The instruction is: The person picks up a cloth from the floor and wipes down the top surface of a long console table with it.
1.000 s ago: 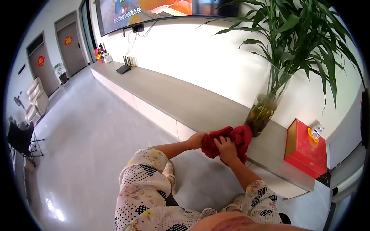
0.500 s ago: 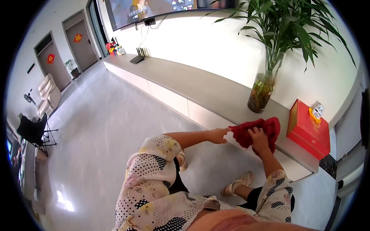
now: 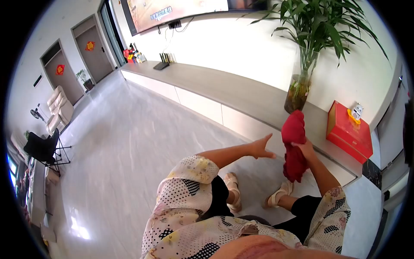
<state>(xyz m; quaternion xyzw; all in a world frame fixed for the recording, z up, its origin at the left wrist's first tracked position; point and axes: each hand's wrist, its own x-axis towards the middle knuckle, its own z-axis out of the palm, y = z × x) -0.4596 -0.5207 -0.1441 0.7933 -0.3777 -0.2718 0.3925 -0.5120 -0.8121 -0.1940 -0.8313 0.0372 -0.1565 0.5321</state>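
Note:
A dark red cloth [image 3: 293, 129] hangs bunched from my right hand [image 3: 305, 151], whose fingers are wrapped round its middle. Part of it bulges above the grip, and the lower end dangles over the floor in front of the cabinet [image 3: 254, 101]. To the left of the cloth, my left hand [image 3: 261, 149] is apart from it, empty, with thumb and fingers spread. Just behind the cloth's top stands a tall glass vase [image 3: 297, 93] holding green plant stems in water.
On the cabinet's right end sits a red box [image 3: 348, 134] with a small white-and-yellow item [image 3: 356, 113] on it. A black router [image 3: 161, 64] and several bottles [image 3: 134, 56] stand farther along. A black folding chair [image 3: 43, 146] is at the left.
My right hand has lifted the cloth off the cabinet top, and it now hangs lengthwise. My left hand has drawn apart from it, fingers opening wider. The view has shifted slightly.

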